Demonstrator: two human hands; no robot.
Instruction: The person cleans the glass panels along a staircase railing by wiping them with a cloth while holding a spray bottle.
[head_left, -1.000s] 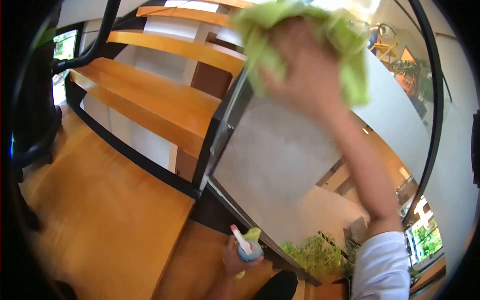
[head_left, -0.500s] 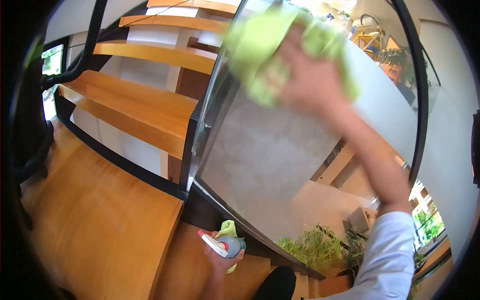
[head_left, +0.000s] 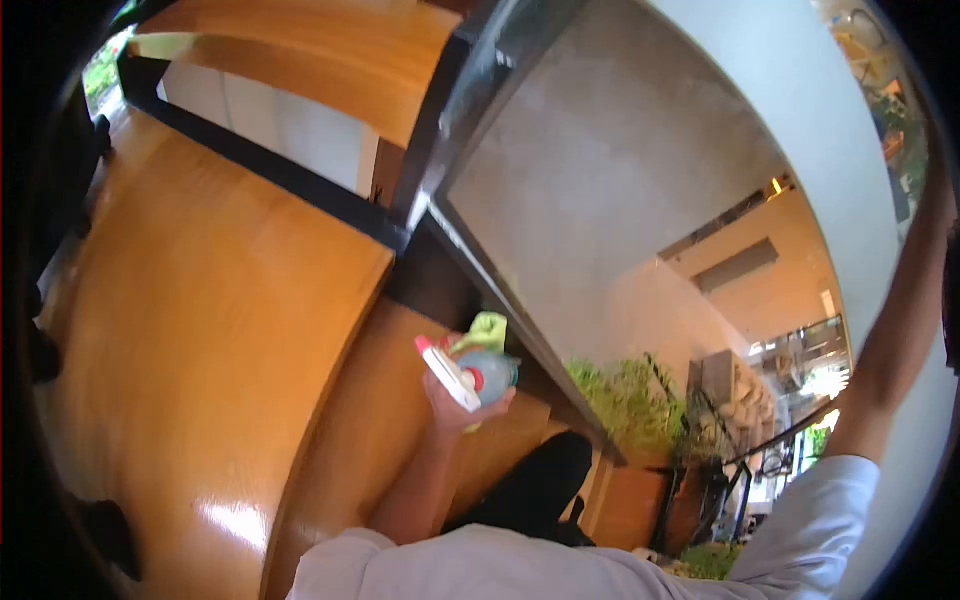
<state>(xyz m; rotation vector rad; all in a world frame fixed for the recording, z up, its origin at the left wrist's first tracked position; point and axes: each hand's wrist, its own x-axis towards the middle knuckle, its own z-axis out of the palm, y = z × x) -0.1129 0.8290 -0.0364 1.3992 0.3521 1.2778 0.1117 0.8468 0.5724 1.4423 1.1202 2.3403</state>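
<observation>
My left hand is closed around a spray bottle with a white and red trigger head, low over the wooden steps. A yellow-green cloth shows beside the bottle, in or against the same hand. My right arm reaches up along the right edge of the view. The right hand itself lies outside the picture, so what it holds is hidden. A glass panel with a dark frame stands in front of me.
Glossy wooden stair treads fill the left side, joined by a black metal stringer. Green plants show low beyond the glass. My dark-clothed knee is near the steps below.
My view has tipped downward. The right hand, earlier on a yellow-green cloth high at the glass, has left the picture. The left hand still holds the bottle.
</observation>
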